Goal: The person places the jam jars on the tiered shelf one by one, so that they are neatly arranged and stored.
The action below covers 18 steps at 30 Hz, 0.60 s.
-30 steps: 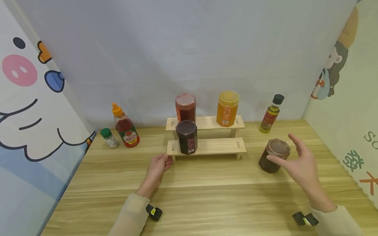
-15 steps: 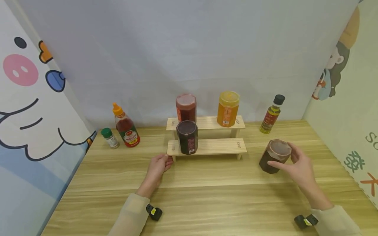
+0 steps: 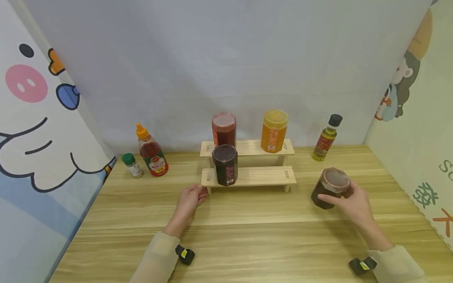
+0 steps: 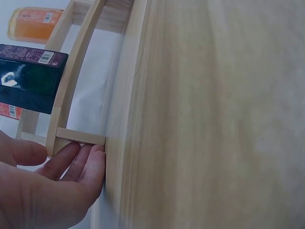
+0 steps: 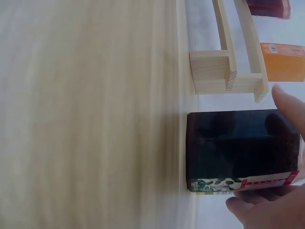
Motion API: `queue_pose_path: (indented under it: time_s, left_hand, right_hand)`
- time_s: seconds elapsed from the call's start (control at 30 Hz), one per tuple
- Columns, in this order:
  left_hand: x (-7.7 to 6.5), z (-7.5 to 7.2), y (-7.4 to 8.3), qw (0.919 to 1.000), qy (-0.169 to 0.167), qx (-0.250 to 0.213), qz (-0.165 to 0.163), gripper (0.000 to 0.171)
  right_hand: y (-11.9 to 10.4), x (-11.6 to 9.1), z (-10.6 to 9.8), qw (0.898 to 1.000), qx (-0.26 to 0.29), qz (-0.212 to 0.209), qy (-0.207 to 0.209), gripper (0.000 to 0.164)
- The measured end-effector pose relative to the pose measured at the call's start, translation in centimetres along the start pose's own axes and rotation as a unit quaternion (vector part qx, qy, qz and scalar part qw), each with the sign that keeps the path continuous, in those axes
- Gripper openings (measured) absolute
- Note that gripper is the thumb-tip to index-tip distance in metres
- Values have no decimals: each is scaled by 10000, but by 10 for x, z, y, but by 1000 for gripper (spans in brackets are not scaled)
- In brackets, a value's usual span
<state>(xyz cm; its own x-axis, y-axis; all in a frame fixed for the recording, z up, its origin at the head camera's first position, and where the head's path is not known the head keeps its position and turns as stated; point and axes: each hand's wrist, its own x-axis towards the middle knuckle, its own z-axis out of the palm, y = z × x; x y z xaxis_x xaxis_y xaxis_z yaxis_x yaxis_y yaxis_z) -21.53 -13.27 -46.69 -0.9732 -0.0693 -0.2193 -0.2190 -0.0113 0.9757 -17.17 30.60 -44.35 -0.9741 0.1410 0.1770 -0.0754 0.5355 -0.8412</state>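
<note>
My right hand (image 3: 355,204) grips a dark eight-sided jar (image 3: 323,195) with a pale lid, thumb across its front and fingers at its far right side. In the right wrist view the jar (image 5: 238,150) stands upright, its base right at the tabletop. With thumb above and fingers below, my left hand (image 3: 188,198) holds the front left corner of a two-step wooden rack (image 3: 262,177). Another dark jar (image 3: 225,167) stands on the lower step, partly hiding a red jar (image 3: 224,127) on the upper one. A yellow-orange jar (image 3: 273,135) occupies the upper step's right part.
An oil bottle (image 3: 323,141) with a black cap stands behind the gripped jar. At the back left are a red sauce bottle (image 3: 153,153) with an orange cap and a small green-capped shaker (image 3: 132,167). Printed panels border the wooden table (image 3: 247,243) on both sides.
My right hand has come in around the dark jar, from spread fingers beside it to a grip on it. The left hand stays at the rack's corner.
</note>
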Motion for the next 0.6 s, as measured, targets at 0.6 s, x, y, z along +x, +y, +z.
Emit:
queue_pose_path:
  time_s: [0.6]
  left_hand:
    - [-1, -1, 1, 10000, 4, -1, 32, 39]
  right_hand:
    - [-5, -1, -1, 9999, -62, 104, -34, 72]
